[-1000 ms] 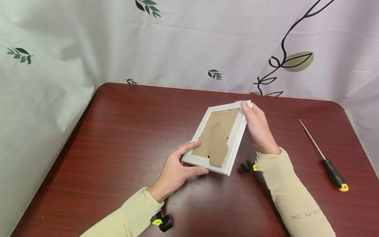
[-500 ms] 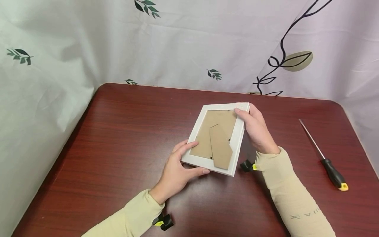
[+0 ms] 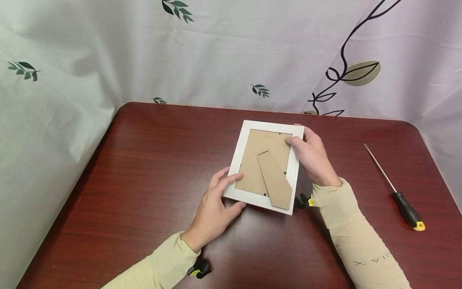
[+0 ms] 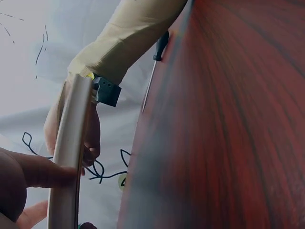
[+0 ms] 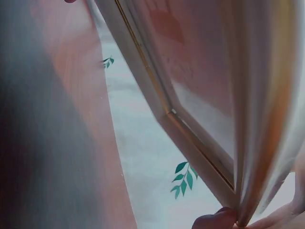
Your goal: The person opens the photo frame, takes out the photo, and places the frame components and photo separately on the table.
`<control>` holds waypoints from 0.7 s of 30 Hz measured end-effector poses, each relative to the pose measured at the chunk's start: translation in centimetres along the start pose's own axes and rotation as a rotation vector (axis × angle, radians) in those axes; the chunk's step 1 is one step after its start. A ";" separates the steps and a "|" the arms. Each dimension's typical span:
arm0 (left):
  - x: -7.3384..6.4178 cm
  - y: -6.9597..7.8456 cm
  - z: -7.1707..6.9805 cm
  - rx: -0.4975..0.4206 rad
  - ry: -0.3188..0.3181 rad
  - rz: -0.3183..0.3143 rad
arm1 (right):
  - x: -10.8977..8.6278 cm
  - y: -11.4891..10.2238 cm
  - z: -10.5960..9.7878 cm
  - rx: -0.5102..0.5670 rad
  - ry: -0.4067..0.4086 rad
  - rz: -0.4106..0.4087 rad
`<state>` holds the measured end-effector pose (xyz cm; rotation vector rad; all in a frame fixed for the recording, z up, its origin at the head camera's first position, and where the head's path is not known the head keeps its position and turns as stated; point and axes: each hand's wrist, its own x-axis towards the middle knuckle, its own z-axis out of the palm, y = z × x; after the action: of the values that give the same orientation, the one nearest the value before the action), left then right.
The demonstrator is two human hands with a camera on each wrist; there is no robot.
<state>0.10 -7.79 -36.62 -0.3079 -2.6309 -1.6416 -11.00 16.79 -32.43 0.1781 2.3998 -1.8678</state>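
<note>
A white picture frame is held up off the table with its brown backing board toward the head camera. The tan stand flap lies aslant on that board, and small dark tabs sit at the board's edge. My left hand grips the lower left corner, index finger over the back and thumb at the bottom edge. At the upper right, my right hand pinches the side, thumb on the back and fingers behind. The right wrist view catches the glossy front of the frame, which reflects the table.
A screwdriver with a black and yellow handle lies on the dark red table to the right. Behind the table hangs a pale curtain with a leaf print. Black wrist cameras are strapped under both cuffs.
The picture frame has turned so its back faces the head camera more squarely. My right thumb has slid from the corner onto the back. The screwdriver stays put.
</note>
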 end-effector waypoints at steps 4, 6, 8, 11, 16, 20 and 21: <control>0.0 0.0 0.0 0.021 0.014 0.029 | 0.1 0.0 0.0 -0.016 -0.006 0.010; 0.0 0.0 -0.1 0.027 0.020 0.051 | 0.2 0.1 0.0 -0.037 -0.008 0.013; 0.0 0.0 -0.1 0.047 0.030 0.080 | 0.3 0.2 0.0 -0.068 -0.010 0.006; 0.0 -0.2 -0.1 0.085 0.051 0.131 | 0.4 0.3 0.0 -0.115 -0.009 -0.014; 0.0 -0.2 -0.2 0.143 0.079 0.188 | 0.4 0.5 0.1 -0.083 0.002 -0.026; 0.1 -0.2 -0.2 0.186 0.083 0.192 | 0.6 0.8 0.3 -0.047 0.015 -0.009; 0.1 -0.2 -0.2 0.195 0.083 0.191 | 0.7 0.9 0.3 -0.047 0.015 -0.007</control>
<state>-0.08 -8.00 -36.66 -0.4568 -2.5808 -1.3017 -11.51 16.76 -33.45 0.1810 2.4547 -1.8176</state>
